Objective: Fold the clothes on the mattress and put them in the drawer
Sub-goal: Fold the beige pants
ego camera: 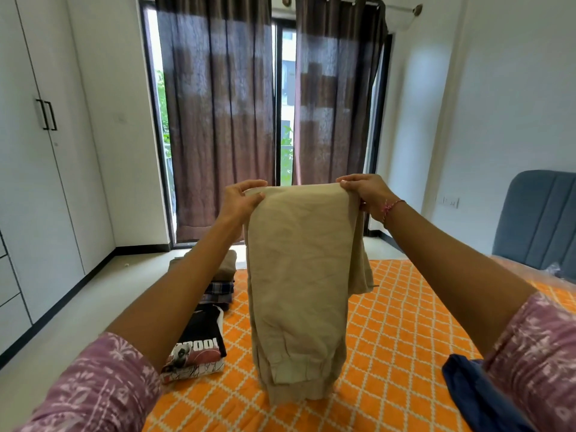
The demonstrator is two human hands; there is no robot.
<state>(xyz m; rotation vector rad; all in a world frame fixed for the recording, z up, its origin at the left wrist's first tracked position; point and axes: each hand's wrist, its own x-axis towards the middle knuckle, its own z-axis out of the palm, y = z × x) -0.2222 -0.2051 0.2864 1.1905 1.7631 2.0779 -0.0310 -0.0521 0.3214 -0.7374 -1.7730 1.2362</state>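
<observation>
A pair of beige, wrinkled cotton trousers point(299, 275) hangs in the air above the mattress covered by an orange quilt with a white diamond lattice point(402, 338); the lower end of the trousers just reaches the quilt. The trousers are doubled lengthwise, their top edge stretched between two raised hands. The left hand point(241, 199) pinches the top left corner of the trousers, thumb in front and fingers curled behind. The right hand point(367, 190) pinches the top right corner in the same kind of grip; a red thread bracelet point(391, 207) circles its wrist.

Left of the trousers, along the mattress edge, lies a folded black T-shirt with a red and white print point(199, 341), and beyond it a stack of folded checked and brown garments point(218, 275). Right of the trousers, at the near edge of the quilt, sits a crumpled dark blue garment point(467, 391). Farther right stands a blue-grey padded headboard point(536, 222). Behind the trousers hang brown sheer curtains point(218, 120), and well to the left is a white wardrobe with black handles point(46, 151).
</observation>
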